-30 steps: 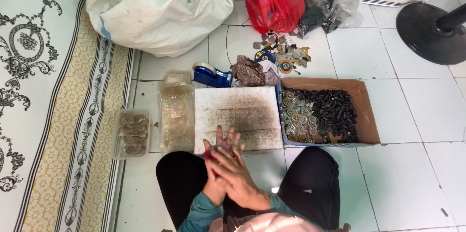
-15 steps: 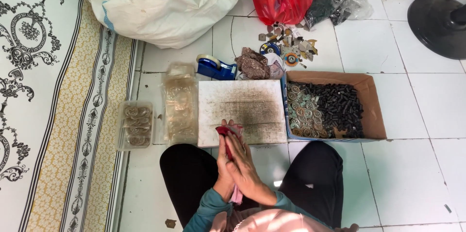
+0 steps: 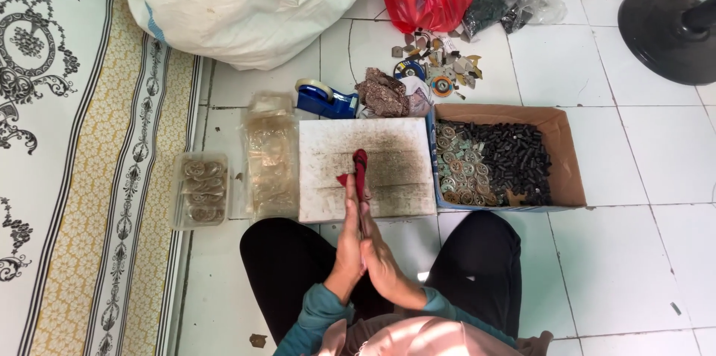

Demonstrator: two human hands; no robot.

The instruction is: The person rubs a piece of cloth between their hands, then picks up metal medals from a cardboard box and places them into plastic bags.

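a thin dark red strip of soft material (image 3: 359, 173) stands upright at the centre of the frame, its lower part pressed between the person's two palms and its upper end poking out above the fingertips. the left hand (image 3: 347, 233) and the right hand (image 3: 380, 255) lie flat against each other, fingers straight and pressed together around the strip, just over the near edge of a white rectangular foam board (image 3: 388, 147) marked with dark smudged lines.

to the right of the board, an open brown cardboard box (image 3: 567, 169) holds a heap of round metal rings and a heap of small black cylinders, both plentiful. left of the board sits a stack of clear plastic packets (image 3: 272, 155), and further left a clear plastic tray (image 3: 199, 190) already filled with ringed pieces. judging from this, some pieces look finished and packed, while much loose stock remains in the box. above the board lie a blue tape dispenser (image 3: 324, 99) and scattered scraps.
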